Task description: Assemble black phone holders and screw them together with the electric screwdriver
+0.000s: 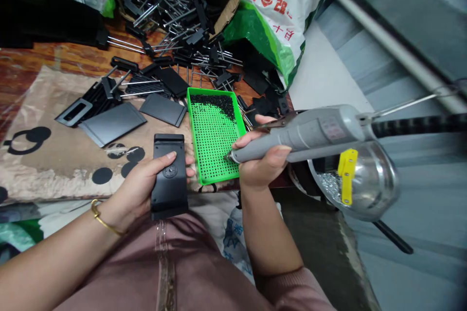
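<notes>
My left hand (146, 180) grips a black plastic plate-shaped part (170, 189) with a round emblem and raised ends, near the table's front edge. In my right hand (264, 167) is a grey electric screwdriver (310, 131), its tip pointing left over a green perforated tray (217, 141). Many small black screws (222, 104) fill holes and lie heaped at the tray's far end. Whether the screwdriver tip touches the tray or a screw, I cannot tell. The tray sits between my two hands.
A cardboard box (237, 0) spills metal-rod brackets (175, 24) onto the wooden table. Flat black panels (113, 124) lie left of the tray. A white-green bag (280, 9) stands at the back; a metal bowl (375, 180) with small silver pieces is at right.
</notes>
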Action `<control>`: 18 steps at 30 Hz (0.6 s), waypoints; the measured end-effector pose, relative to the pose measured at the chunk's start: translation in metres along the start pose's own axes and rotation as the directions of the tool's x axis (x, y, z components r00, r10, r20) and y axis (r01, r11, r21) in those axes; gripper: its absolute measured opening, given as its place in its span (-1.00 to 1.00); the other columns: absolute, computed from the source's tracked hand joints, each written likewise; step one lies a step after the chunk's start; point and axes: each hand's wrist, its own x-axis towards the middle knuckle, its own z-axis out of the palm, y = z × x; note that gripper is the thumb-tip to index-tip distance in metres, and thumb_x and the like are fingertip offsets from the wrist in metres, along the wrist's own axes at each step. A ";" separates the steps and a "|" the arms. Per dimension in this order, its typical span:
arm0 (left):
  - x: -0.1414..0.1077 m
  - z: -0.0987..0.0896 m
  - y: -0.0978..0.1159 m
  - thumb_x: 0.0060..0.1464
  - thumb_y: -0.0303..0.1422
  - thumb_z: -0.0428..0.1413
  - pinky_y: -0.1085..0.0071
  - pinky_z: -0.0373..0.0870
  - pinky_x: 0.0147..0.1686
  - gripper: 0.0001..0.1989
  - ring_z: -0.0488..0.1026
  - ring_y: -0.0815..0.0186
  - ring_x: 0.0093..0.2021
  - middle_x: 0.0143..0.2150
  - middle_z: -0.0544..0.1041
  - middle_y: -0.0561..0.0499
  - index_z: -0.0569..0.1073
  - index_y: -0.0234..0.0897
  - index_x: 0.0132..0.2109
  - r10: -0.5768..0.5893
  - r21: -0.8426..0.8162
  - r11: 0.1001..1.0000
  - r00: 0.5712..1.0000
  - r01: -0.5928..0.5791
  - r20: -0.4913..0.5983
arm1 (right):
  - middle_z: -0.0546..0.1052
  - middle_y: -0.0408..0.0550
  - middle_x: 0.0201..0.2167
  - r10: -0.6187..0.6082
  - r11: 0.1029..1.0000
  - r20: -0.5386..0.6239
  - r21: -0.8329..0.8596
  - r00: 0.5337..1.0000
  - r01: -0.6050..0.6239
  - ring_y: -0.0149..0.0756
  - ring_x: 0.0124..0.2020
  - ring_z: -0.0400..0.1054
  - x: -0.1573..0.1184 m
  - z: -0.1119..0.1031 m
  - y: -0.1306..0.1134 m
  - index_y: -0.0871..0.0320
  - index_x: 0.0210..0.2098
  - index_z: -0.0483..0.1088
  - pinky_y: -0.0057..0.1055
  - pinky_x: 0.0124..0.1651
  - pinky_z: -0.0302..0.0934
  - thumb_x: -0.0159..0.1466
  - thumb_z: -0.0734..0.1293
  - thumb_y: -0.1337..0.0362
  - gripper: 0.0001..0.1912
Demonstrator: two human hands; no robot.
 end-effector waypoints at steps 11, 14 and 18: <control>0.001 -0.001 -0.001 0.08 -0.39 0.09 0.31 0.56 -0.41 -0.71 0.59 0.11 -0.39 -0.29 0.61 -0.34 0.54 -0.53 -0.13 -0.015 0.059 0.998 1.000 0.014 0.018 | 0.28 -0.20 -0.65 0.065 0.997 -0.018 0.046 0.998 -0.064 -0.30 -0.62 0.27 -0.001 0.006 0.011 0.08 -0.16 0.27 -0.24 -0.38 0.22 0.29 -0.13 -0.05 -0.49; 0.001 -0.002 -0.001 0.07 -0.39 0.10 0.31 0.55 -0.43 -0.71 0.59 0.09 -0.38 -0.28 0.61 -0.35 0.54 -0.52 -0.12 -0.032 0.046 0.998 0.999 0.031 0.033 | 0.27 -0.20 -0.63 0.076 0.996 -0.008 0.040 0.997 -0.076 -0.32 -0.64 0.23 0.000 0.004 0.009 0.09 -0.12 0.27 -0.25 -0.40 0.23 0.29 -0.15 -0.02 -0.47; 0.002 -0.004 -0.002 0.05 -0.46 0.11 0.33 0.56 -0.40 -0.75 0.60 0.11 -0.33 -0.27 0.62 -0.31 0.55 -0.48 -0.13 -0.031 0.008 0.999 0.998 0.031 0.053 | 0.26 -0.20 -0.67 0.012 0.993 -0.020 0.115 1.000 -0.010 -0.31 -0.66 0.21 0.008 0.001 0.002 0.10 -0.13 0.30 -0.27 -0.44 0.22 0.31 -0.16 -0.06 -0.43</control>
